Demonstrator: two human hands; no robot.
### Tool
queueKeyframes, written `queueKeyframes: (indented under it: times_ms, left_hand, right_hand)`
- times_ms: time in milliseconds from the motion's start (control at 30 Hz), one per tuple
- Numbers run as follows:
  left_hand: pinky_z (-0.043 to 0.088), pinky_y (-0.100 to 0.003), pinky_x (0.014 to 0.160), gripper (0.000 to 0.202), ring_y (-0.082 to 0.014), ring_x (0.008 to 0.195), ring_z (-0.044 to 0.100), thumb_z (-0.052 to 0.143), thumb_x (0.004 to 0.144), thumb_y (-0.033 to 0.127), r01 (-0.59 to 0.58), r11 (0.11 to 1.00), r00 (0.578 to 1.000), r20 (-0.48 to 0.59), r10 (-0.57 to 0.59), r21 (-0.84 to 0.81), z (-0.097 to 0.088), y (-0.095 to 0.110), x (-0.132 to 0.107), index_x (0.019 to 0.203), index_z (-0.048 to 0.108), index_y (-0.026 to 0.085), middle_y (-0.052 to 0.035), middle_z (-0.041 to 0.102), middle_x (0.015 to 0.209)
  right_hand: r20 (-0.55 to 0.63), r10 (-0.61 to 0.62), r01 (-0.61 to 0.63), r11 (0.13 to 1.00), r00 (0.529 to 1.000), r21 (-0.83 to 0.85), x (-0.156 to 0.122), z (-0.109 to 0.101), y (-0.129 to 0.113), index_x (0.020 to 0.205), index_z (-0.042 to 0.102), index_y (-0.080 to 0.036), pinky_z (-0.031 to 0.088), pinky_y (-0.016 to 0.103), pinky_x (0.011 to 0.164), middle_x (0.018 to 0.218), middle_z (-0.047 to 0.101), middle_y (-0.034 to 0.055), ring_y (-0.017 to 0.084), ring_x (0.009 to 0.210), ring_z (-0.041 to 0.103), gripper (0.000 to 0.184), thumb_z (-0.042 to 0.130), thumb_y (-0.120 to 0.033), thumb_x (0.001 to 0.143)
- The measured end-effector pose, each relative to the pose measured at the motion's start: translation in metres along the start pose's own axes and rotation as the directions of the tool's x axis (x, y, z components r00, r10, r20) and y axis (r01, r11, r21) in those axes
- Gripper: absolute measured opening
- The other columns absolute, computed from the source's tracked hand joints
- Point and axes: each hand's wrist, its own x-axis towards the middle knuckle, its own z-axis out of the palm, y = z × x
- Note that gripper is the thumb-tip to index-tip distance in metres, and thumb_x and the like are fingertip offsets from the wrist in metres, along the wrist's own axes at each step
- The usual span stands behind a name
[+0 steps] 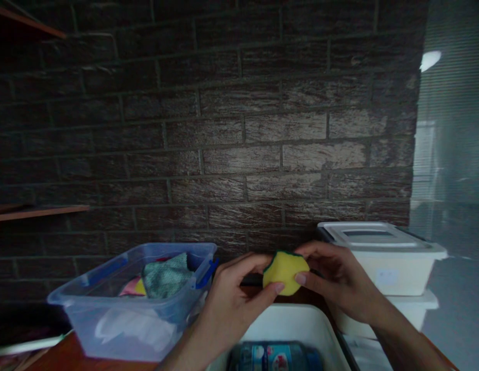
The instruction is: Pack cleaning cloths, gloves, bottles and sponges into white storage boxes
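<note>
A yellow sponge with a dark green scouring edge is held up in front of me, pinched from both sides. My left hand grips its left side between thumb and fingers. On its right side, my right hand presses a thumb on the front, with the fingers behind. Below the sponge stands a white bin, and a dark bottle with a blue label lies in it. Left of my hands is a clear bluish plastic box holding a green-grey cloth and other coloured pieces.
White lidded boxes are stacked at the right. A dark brick wall rises behind everything. Wooden shelf edges jut in from the left. The boxes stand on a reddish-brown wooden surface.
</note>
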Motion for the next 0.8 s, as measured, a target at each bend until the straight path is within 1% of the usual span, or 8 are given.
queueKeyframes:
  times_ms: [167, 267, 367, 467, 533, 600, 700, 800]
  left_hand:
    - [0.053, -0.026, 0.079, 0.028, -0.0166, 0.094, 0.065, 0.063, 0.093, 0.019, -0.102, 0.990, 0.994, 0.048, 0.098, 0.095, -0.003, 0.004, 0.001, 0.119, 0.069, 0.026, -0.0041, 0.066, 0.106]
    - [0.053, -0.025, 0.078, 0.031, -0.0156, 0.093, 0.064, 0.060, 0.094, 0.018, -0.126, 0.987, 0.989, 0.085, 0.117, 0.104, -0.003, 0.006, -0.001, 0.122, 0.069, 0.028, -0.0041, 0.064, 0.107]
    - [0.053, -0.026, 0.078, 0.032, -0.0161, 0.093, 0.065, 0.064, 0.092, 0.021, -0.089, 0.993, 0.995, 0.056, 0.085, 0.083, -0.001, 0.003, -0.002, 0.124, 0.067, 0.029, -0.0038, 0.065, 0.108]
    - [0.056, -0.029, 0.085, 0.040, -0.0186, 0.101, 0.067, 0.070, 0.090, 0.025, 0.009, 0.998, 1.000, 0.003, -0.009, -0.059, 0.000, -0.001, -0.002, 0.129, 0.062, 0.030, -0.0039, 0.067, 0.113]
    - [0.057, -0.030, 0.085, 0.041, -0.0191, 0.101, 0.068, 0.071, 0.090, 0.028, 0.085, 0.972, 0.996, 0.001, -0.086, -0.220, 0.001, -0.003, 0.000, 0.129, 0.061, 0.029, -0.0043, 0.069, 0.111]
    - [0.058, -0.028, 0.080, 0.038, -0.0177, 0.093, 0.069, 0.072, 0.089, 0.030, 0.127, 0.929, 0.991, 0.002, -0.135, -0.348, 0.001, -0.004, 0.003, 0.125, 0.063, 0.026, -0.0040, 0.071, 0.101]
    - [0.056, -0.025, 0.074, 0.032, -0.0141, 0.081, 0.068, 0.073, 0.089, 0.030, 0.136, 0.876, 0.986, -0.019, -0.164, -0.462, 0.001, -0.003, 0.007, 0.118, 0.066, 0.021, -0.0021, 0.071, 0.089]
    - [0.055, -0.023, 0.072, 0.026, -0.0137, 0.080, 0.068, 0.072, 0.090, 0.030, 0.162, 0.835, 0.983, 0.010, -0.185, -0.526, -0.001, -0.004, 0.010, 0.113, 0.067, 0.019, -0.0016, 0.070, 0.085]
  right_hand:
    - [0.038, -0.120, 0.126, 0.928, 0.992, -0.350, -0.001, 0.001, -0.007, 0.132, 0.064, -0.030, 0.052, 0.031, 0.081, 0.118, 0.070, 0.0054, 0.021, 0.101, 0.065, 0.057, 0.085, -0.028, 0.079]
    - [0.101, -0.128, 0.158, 0.902, 0.987, -0.401, 0.001, 0.002, -0.011, 0.124, 0.071, -0.028, 0.050, 0.029, 0.073, 0.110, 0.071, 0.0055, 0.019, 0.092, 0.064, 0.044, 0.082, -0.029, 0.081]
    - [0.039, -0.089, 0.097, 0.928, 0.995, -0.361, 0.002, 0.001, -0.008, 0.115, 0.075, -0.024, 0.050, 0.029, 0.071, 0.096, 0.073, 0.0045, 0.018, 0.081, 0.063, 0.032, 0.080, -0.029, 0.084]
    - [-0.043, 0.003, -0.008, 0.992, 0.999, -0.129, 0.002, -0.001, 0.000, 0.114, 0.073, -0.024, 0.053, 0.028, 0.071, 0.092, 0.073, 0.0034, 0.018, 0.081, 0.066, 0.029, 0.078, -0.030, 0.086]
    - [-0.039, 0.060, -0.059, 0.998, 0.997, 0.018, 0.001, -0.002, 0.002, 0.118, 0.070, -0.025, 0.055, 0.028, 0.073, 0.096, 0.073, 0.0038, 0.018, 0.085, 0.068, 0.030, 0.075, -0.030, 0.089]
    - [-0.039, 0.064, -0.062, 0.997, 0.997, 0.053, 0.001, -0.001, 0.002, 0.129, 0.064, -0.028, 0.057, 0.031, 0.078, 0.109, 0.072, 0.0057, 0.020, 0.093, 0.069, 0.039, 0.073, -0.030, 0.091]
    - [-0.012, 0.003, -0.003, 1.000, 1.000, -0.016, -0.001, 0.001, -0.001, 0.142, 0.053, -0.033, 0.057, 0.036, 0.088, 0.134, 0.061, 0.0086, 0.021, 0.103, 0.067, 0.065, 0.080, -0.026, 0.084]
    - [0.055, -0.067, 0.071, 0.995, 0.996, -0.069, -0.002, 0.003, -0.002, 0.140, 0.055, -0.032, 0.054, 0.038, 0.096, 0.137, 0.056, 0.0089, 0.022, 0.110, 0.064, 0.073, 0.087, -0.020, 0.075]
